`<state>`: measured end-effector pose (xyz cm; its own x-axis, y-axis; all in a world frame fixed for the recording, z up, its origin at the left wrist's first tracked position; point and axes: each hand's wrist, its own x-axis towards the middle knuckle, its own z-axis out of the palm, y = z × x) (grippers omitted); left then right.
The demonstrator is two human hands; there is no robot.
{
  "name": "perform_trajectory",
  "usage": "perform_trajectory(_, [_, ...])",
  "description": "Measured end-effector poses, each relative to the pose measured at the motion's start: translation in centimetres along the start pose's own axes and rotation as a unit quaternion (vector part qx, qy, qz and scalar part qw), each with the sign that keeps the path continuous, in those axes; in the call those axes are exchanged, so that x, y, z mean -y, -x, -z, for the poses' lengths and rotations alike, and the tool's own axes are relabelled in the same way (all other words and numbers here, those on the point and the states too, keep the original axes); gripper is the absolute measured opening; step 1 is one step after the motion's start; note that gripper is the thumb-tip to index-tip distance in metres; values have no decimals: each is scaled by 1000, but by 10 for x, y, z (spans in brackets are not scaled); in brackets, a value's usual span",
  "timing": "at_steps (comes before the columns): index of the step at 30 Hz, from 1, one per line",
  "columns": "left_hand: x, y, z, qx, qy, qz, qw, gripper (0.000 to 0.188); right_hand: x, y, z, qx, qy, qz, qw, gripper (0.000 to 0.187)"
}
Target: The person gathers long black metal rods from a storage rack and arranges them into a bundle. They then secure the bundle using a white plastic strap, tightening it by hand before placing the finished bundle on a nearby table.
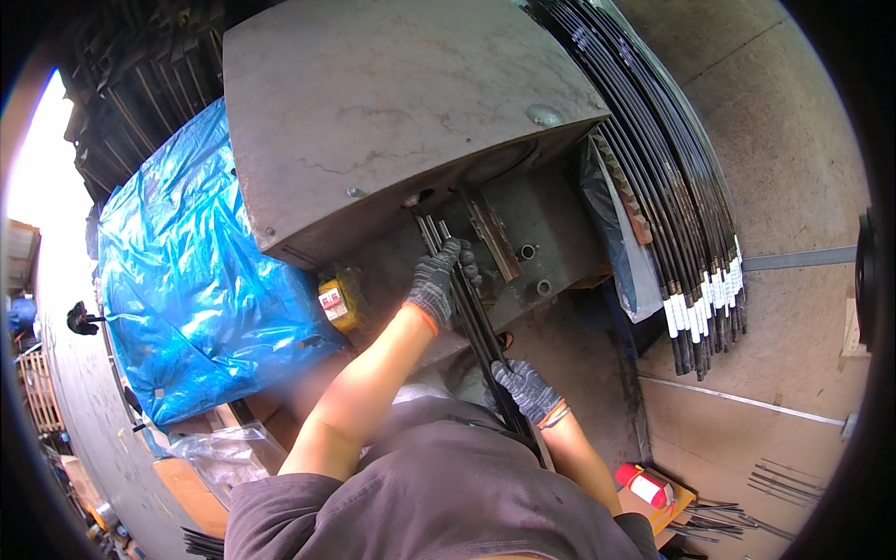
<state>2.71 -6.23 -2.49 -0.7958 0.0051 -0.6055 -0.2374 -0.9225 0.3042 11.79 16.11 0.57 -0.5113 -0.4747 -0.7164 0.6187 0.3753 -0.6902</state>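
A bundle of several long black rods [481, 329] with bare silvery ends slants up in front of my body. My left hand [437, 285], in a grey knit glove with an orange cuff, is closed round the bundle near those ends. Lower down, my right hand [529, 392], gloved alike, grips the same rods near my waist. The silvery ends point at the underside of a large grey metal housing [401, 103], beside a narrow steel channel [492, 233]. Whether the tips touch anything there, I cannot tell. My shirt borders the rods' lower ends.
Blue plastic sheeting [196, 271] covers a stack on the left. A yellow box [338, 304] sits beside the housing. Many long black rods with white-wrapped ends [695, 303] lie at the right. A red cylinder [644, 485] and loose thin rods [784, 483] are at the lower right.
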Motion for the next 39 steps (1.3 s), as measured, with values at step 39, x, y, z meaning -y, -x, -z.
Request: perform_trajectory(39, [56, -53, -67, -35, -157, 0, 987, 8, 24, -46, 116, -140, 38, 137, 980, 21])
